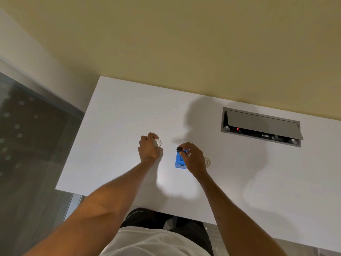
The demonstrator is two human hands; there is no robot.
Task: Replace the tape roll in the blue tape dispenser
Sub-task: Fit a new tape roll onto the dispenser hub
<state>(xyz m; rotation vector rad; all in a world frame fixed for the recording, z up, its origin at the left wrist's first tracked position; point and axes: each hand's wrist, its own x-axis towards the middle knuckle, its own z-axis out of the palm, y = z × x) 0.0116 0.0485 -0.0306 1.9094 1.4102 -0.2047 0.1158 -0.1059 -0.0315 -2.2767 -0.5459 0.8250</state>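
While my left hand [149, 147] closes around a clear tape roll [158, 142], my right hand [193, 157] pinches the black spindle [179, 149] just above the blue tape dispenser [180, 160] beneath it; loading seems still ahead.

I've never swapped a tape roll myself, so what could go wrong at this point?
The left hand pinches a small clear tape roll above the white table; it could slip and roll away. The right hand works a small black part at the top of the blue dispenser, which nothing else steadies, so it might slide or tip.
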